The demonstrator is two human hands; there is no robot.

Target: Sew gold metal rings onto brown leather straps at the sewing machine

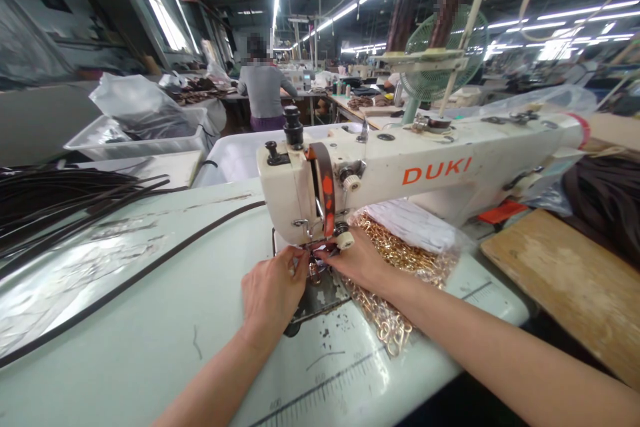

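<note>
A white sewing machine [370,173] lettered DUKI stands on the pale green table. My left hand [274,285] is at the left of its needle area, thumb and fingers pinched together. From the right, my right hand [361,259] reaches in under the machine head, fingers closed near the presser foot. Between my hands a small gold-coloured metal clasp [314,272] hangs over the dark needle plate. What my fingertips grip is too small and hidden to make out. A long dark strap [165,263] curves over the table and passes behind the machine head.
Beside my right forearm lies a clear bag of gold metal clasps [400,253]. Dark strips [65,203] lie at the left, near a white bin [150,147]. A wooden board [565,280] is on the right. A person [263,90] stands farther back.
</note>
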